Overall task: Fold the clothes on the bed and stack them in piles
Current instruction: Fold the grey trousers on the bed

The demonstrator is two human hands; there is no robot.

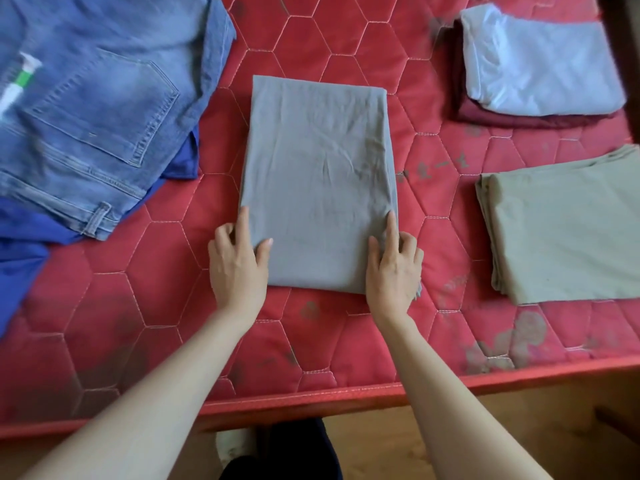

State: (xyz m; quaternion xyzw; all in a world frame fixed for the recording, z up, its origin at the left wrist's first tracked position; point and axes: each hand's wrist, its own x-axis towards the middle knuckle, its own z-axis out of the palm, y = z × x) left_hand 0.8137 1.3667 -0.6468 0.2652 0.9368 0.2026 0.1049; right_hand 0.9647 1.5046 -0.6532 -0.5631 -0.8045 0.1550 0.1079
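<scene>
A: What are the hands doing at the lower centre of the frame?

B: The left hand [239,268] is pinching the near left corner of the flat grey folded cotton garment [318,181], thumb on top and fingers curling at its edge. The right hand [393,268] is gripping the near right corner, forefinger lying straight along the side.

A: Where is that garment lying?

B: At mid-frame on the red quilted mattress of the bed [138,306], well apart from everything else.

A: Which step is this, then?

B: Probably one more fold, or lifting it onto a pile. Either is calling for both corners rising together, so the layers are not slipping.

A: And further off?

B: The folded olive cloth pile [561,233] is sitting at right, the pale blue folded garment [540,67] over a maroon one [519,119] at upper right, and the unfolded faded blue denim jeans [97,98] are waiting at upper left on a bright blue garment [20,258].
</scene>
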